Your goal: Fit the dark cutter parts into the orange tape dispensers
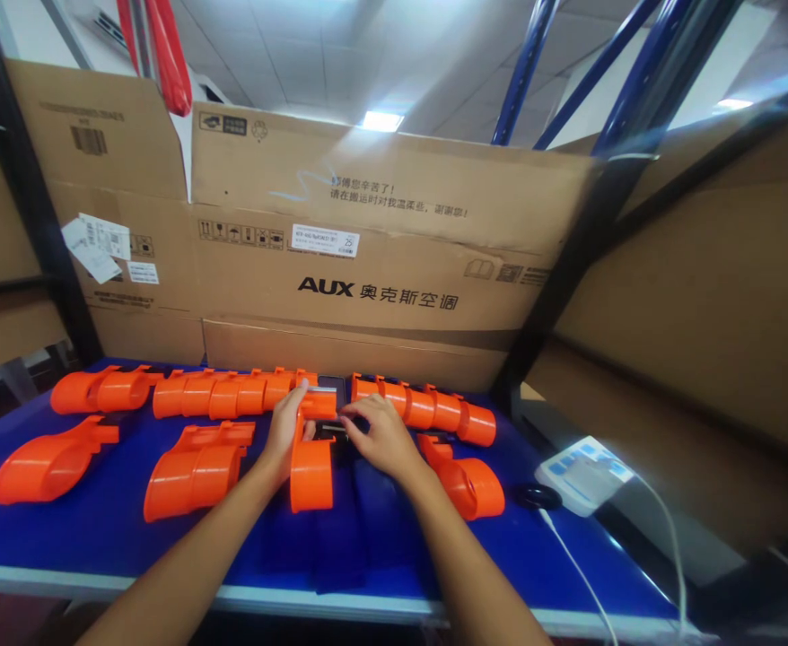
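Near the middle of the blue table, my left hand [287,432] is wrapped round an orange plastic part [311,475] with a rounded cup at its lower end. My right hand [379,435] is beside that part on the right, its fingers bent in toward a small dark piece [333,431] between the hands. Whether those right fingers grip anything is too small to tell. Behind my hands stands a row of similar orange parts [223,395], with another row [434,408] to the right.
More orange parts lie at the left [44,467], front left [192,471] and right [471,484]. A white device [582,474] with cables and a black oval object [538,496] sit at the right. A cardboard sheet [252,278] stands behind, between dark posts.
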Motion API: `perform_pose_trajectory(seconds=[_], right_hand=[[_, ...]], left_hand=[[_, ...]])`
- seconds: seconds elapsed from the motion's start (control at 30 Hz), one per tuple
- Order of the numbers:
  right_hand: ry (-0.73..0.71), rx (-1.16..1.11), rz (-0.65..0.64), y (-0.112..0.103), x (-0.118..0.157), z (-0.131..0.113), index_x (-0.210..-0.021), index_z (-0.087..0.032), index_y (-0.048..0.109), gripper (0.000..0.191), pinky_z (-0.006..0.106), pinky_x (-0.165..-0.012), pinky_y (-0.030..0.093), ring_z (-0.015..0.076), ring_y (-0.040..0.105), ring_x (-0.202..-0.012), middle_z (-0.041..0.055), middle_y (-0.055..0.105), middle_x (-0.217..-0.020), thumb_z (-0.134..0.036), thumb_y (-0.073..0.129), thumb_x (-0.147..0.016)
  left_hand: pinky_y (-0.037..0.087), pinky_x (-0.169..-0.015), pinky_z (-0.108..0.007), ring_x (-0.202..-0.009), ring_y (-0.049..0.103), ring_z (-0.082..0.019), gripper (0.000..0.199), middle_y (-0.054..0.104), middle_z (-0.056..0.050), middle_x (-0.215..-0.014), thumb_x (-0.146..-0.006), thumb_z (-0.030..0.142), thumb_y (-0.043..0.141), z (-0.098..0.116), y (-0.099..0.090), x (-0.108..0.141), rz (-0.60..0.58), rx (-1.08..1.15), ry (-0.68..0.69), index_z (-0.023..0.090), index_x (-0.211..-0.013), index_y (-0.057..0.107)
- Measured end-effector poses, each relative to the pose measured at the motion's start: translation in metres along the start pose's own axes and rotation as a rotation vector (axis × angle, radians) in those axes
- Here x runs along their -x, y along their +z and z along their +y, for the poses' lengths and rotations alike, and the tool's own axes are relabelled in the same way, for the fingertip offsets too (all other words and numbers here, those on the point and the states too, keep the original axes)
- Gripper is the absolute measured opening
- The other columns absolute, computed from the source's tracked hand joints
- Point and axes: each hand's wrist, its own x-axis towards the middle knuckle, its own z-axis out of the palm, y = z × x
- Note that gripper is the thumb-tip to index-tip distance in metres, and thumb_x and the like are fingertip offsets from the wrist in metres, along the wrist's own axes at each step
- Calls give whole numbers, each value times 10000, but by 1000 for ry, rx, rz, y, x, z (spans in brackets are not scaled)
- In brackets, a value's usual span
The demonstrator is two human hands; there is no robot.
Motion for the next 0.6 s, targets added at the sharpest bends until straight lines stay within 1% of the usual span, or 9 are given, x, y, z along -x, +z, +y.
perform_pose_trajectory(seconds=[0.13, 0.23, 0.33, 0.4, 0.47, 0.6], right_hand=[[32, -65, 90, -5, 0, 0, -932, -233, 718, 151, 402, -871, 473, 247, 634, -922, 70, 729, -930, -297, 586, -968], [70, -176, 122, -5, 0, -5, -975, -236, 717, 188, 372, -833, 494, 233, 645, -892, 59, 727, -918, -340, 561, -987], [120, -293, 145, -3, -1, -10, -1080, -230, 701, 222, 338, -802, 503, 211, 654, -868, 47, 737, -965, -371, 552, -996], [148, -354, 150, -1, -1, -12, -1113, -225, 693, 242, 321, -780, 504, 201, 654, -854, 41, 737, -974, -384, 556, -993], [161, -397, 141, 0, -2, -13, -1089, -222, 700, 243, 308, -758, 501, 196, 649, -832, 34, 733, -948, -399, 574, -981], [167, -438, 154, 1, -2, -12, -987, -211, 710, 238, 302, -737, 498, 192, 634, -790, 30, 716, -881, -422, 603, -957]], left_hand=[[218, -357, -225, -278, 356, -82, 500, 423, 41, -342, -769, 641, 710, -4, 2, 1, 24, -76, 42, 184, -609, 584], [220, -355, -222, -282, 352, -76, 512, 440, 36, -358, -788, 645, 690, -5, 2, 1, 6, -120, 77, 182, -607, 568], [208, -349, -214, -284, 344, -72, 484, 454, 49, -386, -800, 644, 684, -7, 3, 1, -28, -143, 80, 174, -708, 612], [206, -344, -212, -286, 348, -70, 468, 478, 57, -421, -795, 636, 697, -8, 4, 2, -50, -149, 69, 172, -795, 636], [211, -339, -216, -285, 358, -71, 460, 496, 61, -454, -794, 626, 705, -10, 5, 3, -72, -163, 55, 174, -847, 645], [219, -331, -217, -279, 377, -76, 410, 485, 71, -464, -800, 581, 712, -13, 5, 5, -85, -194, 49, 182, -874, 652]])
